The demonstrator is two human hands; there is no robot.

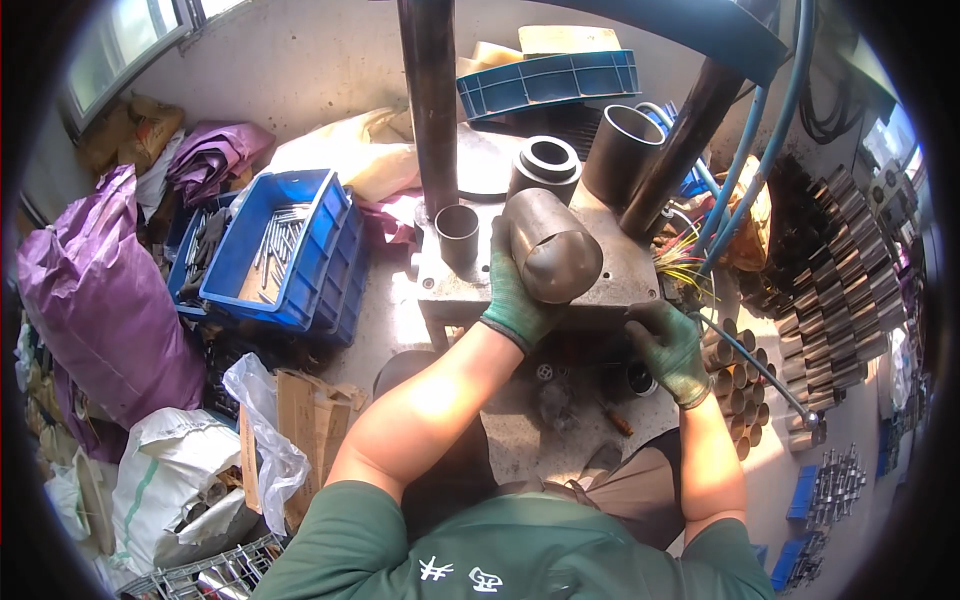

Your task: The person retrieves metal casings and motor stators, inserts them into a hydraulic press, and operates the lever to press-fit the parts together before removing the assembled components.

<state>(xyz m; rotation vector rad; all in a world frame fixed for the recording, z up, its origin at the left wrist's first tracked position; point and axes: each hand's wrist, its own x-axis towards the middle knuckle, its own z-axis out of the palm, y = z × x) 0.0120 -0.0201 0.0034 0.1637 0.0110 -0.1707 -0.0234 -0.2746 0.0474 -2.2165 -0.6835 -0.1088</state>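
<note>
Steel sleeve (pixel 551 255): held over the press plate (pixel 600 285), your left hand (pixel 515 290) clamped round its wall. Likely heavy, rigid, slick; grasp mid-body. Right hand (pixel 668 345) closed on something beneath the plate, unidentifiable.

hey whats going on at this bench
A person in green gloves sits at a metal press table. Their left hand holds a dark steel cylinder up over the table, closed end toward the camera. Their right hand rests at the table's front right edge, near a stack of short tubes. A small ring and two bigger sleeves stand on the table. A blue bin of rods sits to the left.
</note>
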